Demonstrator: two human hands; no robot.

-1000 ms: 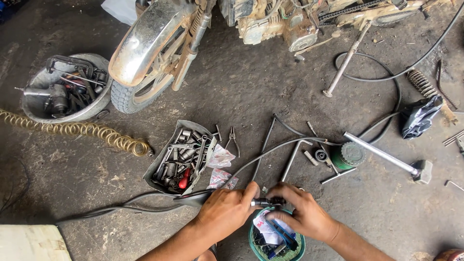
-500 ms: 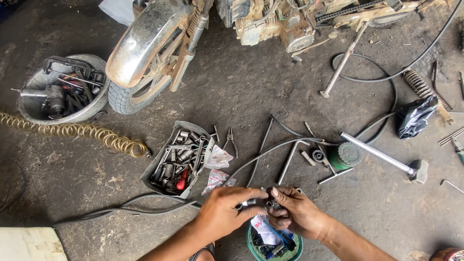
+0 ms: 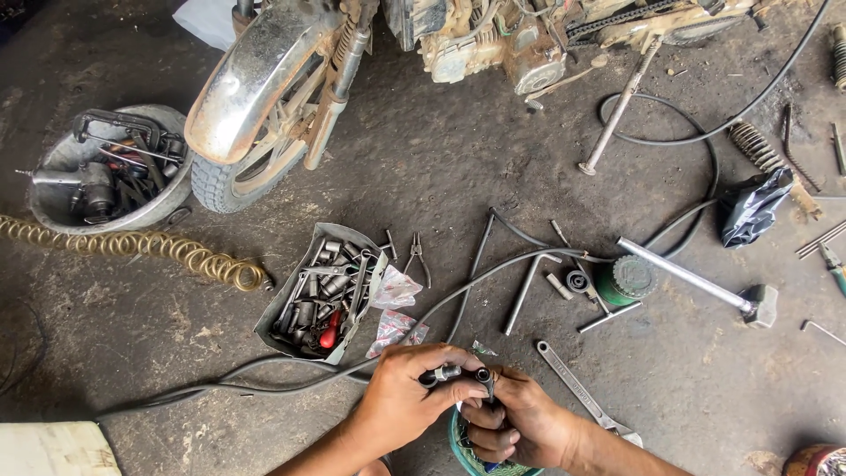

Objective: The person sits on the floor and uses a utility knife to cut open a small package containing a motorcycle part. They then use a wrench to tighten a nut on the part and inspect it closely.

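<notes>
Both hands' grip closed: left hand (image 3: 407, 392) clamps black cable end (image 3: 438, 375), right hand (image 3: 520, 423) pinches small fitting (image 3: 484, 376). Greasy fingers likely slip; fitting could drop into green tub (image 3: 460, 447).

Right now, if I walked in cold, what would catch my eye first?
Probably the motorbike at the top, its front wheel on the dirty floor. Low in the middle, the left hand and right hand meet over a green tub, pinching the end of a black cable that trails off left. Between them sits a tray of sockets, with a coiled hose at the left.
</notes>
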